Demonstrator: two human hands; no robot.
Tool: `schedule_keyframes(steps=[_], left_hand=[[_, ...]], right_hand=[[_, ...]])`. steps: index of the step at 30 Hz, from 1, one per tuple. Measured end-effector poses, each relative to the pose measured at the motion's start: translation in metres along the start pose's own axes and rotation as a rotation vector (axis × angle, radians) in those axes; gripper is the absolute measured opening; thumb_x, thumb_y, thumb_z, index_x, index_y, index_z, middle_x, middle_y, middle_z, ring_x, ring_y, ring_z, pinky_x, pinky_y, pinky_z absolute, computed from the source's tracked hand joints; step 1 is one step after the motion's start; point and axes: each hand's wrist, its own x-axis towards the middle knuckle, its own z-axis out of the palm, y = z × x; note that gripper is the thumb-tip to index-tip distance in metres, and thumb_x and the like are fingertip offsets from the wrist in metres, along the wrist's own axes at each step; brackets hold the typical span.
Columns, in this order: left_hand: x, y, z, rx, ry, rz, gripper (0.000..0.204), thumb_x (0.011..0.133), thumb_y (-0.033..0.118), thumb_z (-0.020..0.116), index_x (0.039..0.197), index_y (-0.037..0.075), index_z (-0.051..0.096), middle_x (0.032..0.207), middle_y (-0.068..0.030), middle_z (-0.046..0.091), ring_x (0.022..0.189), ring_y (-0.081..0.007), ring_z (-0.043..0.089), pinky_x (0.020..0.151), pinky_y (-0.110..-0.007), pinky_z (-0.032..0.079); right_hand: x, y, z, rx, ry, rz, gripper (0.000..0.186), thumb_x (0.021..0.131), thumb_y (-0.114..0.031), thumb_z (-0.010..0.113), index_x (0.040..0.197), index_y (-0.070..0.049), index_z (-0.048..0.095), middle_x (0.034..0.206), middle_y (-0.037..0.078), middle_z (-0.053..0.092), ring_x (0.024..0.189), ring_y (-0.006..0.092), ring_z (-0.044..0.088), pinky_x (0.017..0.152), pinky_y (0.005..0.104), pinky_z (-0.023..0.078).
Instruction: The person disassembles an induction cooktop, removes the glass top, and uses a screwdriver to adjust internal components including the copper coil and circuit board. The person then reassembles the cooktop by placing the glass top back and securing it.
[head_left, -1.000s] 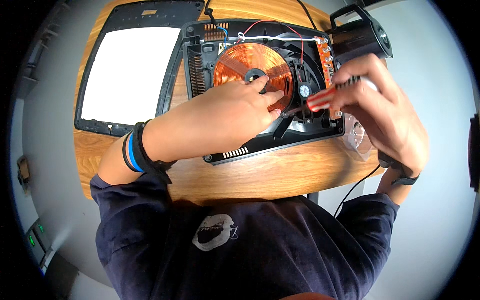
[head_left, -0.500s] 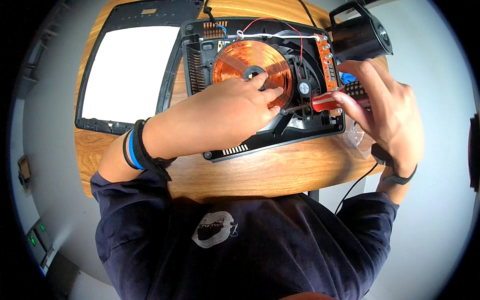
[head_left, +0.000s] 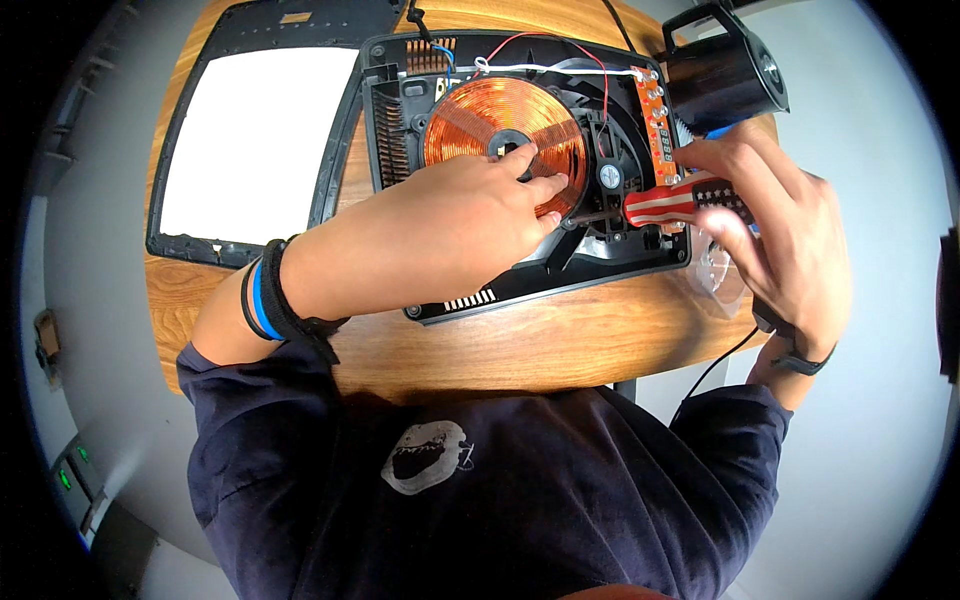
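My left hand (head_left: 475, 215) lies across the round copper coil (head_left: 465, 120), its fingers stretched and apart. The coil sits inside the opened black housing of an induction cooker (head_left: 560, 285). On the right, my right hand (head_left: 785, 220) has its thumb and fingers about the handle of a screwdriver (head_left: 665, 205), striped red and white with white stars on a dark end. The shaft points left, toward the coil's lower right edge; its tip is hard to make out. Beside it are a black fan (head_left: 610, 178) and an orange circuit board (head_left: 657, 120) with a small display.
A black cover frame with a white panel (head_left: 260, 145) lies left of the housing. At the back right is a black pitcher (head_left: 725, 80). A clear plastic container (head_left: 718, 280) holding small parts stands by my right wrist. Red and white wires (head_left: 560, 70) cross the housing's back.
My right thumb has slid down and away along the screwdriver handle, and more of the star pattern shows. The handle seems turned a little. My left hand has stayed on the coil.
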Motion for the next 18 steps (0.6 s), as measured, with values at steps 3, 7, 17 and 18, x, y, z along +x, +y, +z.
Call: schedule_keyframes(steps=[3, 7, 17, 18], left_hand=[[0.000, 0.000, 0.002, -0.015, 0.014, 0.009, 0.056, 0.098, 0.015, 0.077, 0.151, -0.002, 0.070, 0.164, -0.0235, 0.060, 0.151, -0.0496, 0.058, 0.112, -0.050, 0.061], [0.000, 0.000, 0.001, -0.004, 0.015, 0.011, 0.053, 0.098, 0.015, 0.077, 0.149, -0.002, 0.072, 0.165, -0.0236, 0.060, 0.151, -0.0500, 0.058, 0.110, -0.050, 0.062], [0.004, 0.002, -0.005, -0.029, -0.054, -0.011, 0.053, 0.099, 0.014, 0.076, 0.149, -0.004, 0.071, 0.166, -0.0235, 0.059, 0.152, -0.0505, 0.057, 0.108, -0.051, 0.062], [0.003, 0.001, -0.004, -0.030, -0.052, -0.010, 0.054, 0.099, 0.014, 0.076, 0.149, -0.004, 0.071, 0.167, -0.0236, 0.059, 0.152, -0.0506, 0.056, 0.108, -0.051, 0.062]], right_hand=[[-0.002, 0.010, 0.000, 0.102, 0.032, -0.141, 0.036, 0.098, -0.024, 0.082, 0.125, -0.001, 0.074, 0.123, 0.014, 0.072, 0.103, 0.0365, 0.076, 0.085, 0.0466, 0.065], [-0.004, 0.012, -0.002, 0.092, -0.069, -0.005, 0.041, 0.093, -0.020, 0.086, 0.127, 0.000, 0.075, 0.121, 0.014, 0.074, 0.102, 0.0346, 0.076, 0.083, 0.0456, 0.064], [-0.005, 0.023, 0.009, 0.142, 0.069, -0.183, 0.048, 0.085, -0.031, 0.095, 0.119, -0.002, 0.076, 0.115, 0.017, 0.074, 0.102, 0.0296, 0.076, 0.078, 0.0411, 0.064], [-0.004, 0.027, 0.010, 0.123, 0.062, -0.214, 0.052, 0.083, -0.035, 0.097, 0.117, -0.002, 0.076, 0.112, 0.016, 0.074, 0.099, 0.0292, 0.077, 0.077, 0.0404, 0.064]])
